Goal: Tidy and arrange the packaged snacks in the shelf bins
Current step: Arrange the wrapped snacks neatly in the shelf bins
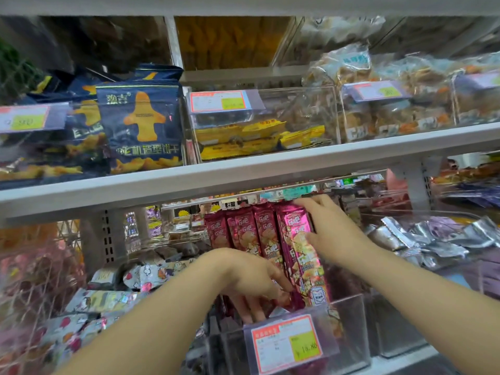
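Several tall magenta snack packs (300, 255) stand upright in a clear plastic bin (349, 328) on the lower shelf. My right hand (328, 228) grips the upper part of the frontmost pack, fingers over its top edge and thumb on its face. My left hand (251, 282) reaches into the bin lower down, its fingers curled against the bottom of the packs; what they hold is hidden. A red and yellow price label (286, 342) is clipped to the bin's front.
Left of the bin lie loose cartoon-printed packets (108, 299); to the right, silver packets (433, 239). The white shelf edge (243, 174) hangs just above the pack tops. On the upper shelf stand navy biscuit bags (140, 128), yellow packets in a clear bin (243, 139) and clear bagged snacks (392, 90).
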A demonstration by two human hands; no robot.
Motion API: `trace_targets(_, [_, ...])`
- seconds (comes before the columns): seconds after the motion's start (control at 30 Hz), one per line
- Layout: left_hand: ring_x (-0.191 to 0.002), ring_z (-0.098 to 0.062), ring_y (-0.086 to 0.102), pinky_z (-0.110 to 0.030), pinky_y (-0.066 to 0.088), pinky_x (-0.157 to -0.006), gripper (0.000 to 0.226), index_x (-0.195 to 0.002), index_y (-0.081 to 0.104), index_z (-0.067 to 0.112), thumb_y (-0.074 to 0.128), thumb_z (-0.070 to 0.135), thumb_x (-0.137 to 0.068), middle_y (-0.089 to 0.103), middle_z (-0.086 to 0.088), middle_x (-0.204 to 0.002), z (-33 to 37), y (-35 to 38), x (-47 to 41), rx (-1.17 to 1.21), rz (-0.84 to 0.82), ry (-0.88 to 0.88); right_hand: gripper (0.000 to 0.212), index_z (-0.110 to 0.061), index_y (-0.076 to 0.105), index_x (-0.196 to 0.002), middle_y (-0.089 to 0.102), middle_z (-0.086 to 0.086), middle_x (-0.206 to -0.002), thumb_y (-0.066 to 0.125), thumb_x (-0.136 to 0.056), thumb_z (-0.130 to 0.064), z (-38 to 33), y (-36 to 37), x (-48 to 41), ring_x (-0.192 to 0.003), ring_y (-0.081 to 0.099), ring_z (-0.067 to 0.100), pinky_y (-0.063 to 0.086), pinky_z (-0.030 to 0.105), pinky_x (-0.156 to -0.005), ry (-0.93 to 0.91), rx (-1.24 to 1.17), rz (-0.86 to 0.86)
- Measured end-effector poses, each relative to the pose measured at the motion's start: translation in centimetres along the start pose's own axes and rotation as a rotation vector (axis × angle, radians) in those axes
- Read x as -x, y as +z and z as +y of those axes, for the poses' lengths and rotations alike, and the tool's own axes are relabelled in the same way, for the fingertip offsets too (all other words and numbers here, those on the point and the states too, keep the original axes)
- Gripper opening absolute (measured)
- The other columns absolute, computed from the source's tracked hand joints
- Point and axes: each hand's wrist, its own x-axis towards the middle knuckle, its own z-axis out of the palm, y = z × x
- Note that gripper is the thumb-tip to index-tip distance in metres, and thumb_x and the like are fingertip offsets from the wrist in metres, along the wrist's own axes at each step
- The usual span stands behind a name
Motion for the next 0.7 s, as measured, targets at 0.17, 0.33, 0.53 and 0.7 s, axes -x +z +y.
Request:
trace_targets(0.17, [-0.063,-0.011,0.055,-0.020,0.052,-0.051,0.034,-0.129,0.053,0.020,0.037,0.010,-0.101,0.058,0.000,-0.088,-0.3,1.0,-1.6,0.071,-0.066,-0.008,0.034,-0.027,0.056,-0.125,0.040,-0.005,-0.122,0.056,-0.093,-0.017,-0.1,0.4,0.7,-0.114,0.046,0.017,0.046,0.035,-0.088,-0.127,0.062,0.031])
trace_targets(0.33, [-0.080,-0.018,0.067,-0.024,0.054,-0.068,0.031,-0.095,0.053,0.018,0.029,-0.003,-0.096,0.064,-0.005,-0.090,-0.5,-0.6,-0.8,0.303,0.164,0.104,0.022,-0.025,0.067,-0.110,0.043,-0.012,-0.098,0.059,-0.091,-0.018,-0.2,0.4,0.3,-0.078,0.048,0.002,0.044,0.021,-0.081,-0.166,-0.025,0.025])
trace_targets(0.53, [-0.095,-0.019,0.070,-0.030,0.058,-0.080,0.029,-0.121,0.052,0.014,0.052,0.002,-0.095,0.068,-0.012,-0.107,-1.8,-2.9,1.0,0.395,0.336,0.257,0.015,-0.024,0.063,-0.104,0.065,-0.008,-0.076,0.052,-0.096,-0.017,-1.1,-0.5,0.1,-0.062,0.067,0.008,0.056,0.023,-0.062,0.003,-0.506,-0.114])
trace_targets(0.7, [-0.070,-0.002,0.061,-0.004,0.044,-0.063,0.013,-0.091,0.056,0.026,0.068,0.023,-0.087,0.064,0.011,-0.084,-2.1,-2.7,1.2,0.066,0.761,0.312,0.042,-0.025,0.047,-0.120,0.063,-0.004,-0.102,0.064,-0.085,-0.041,-3.5,-0.7,0.3,-0.076,0.071,0.016,0.058,0.029,-0.066,0.050,-0.740,-0.215])
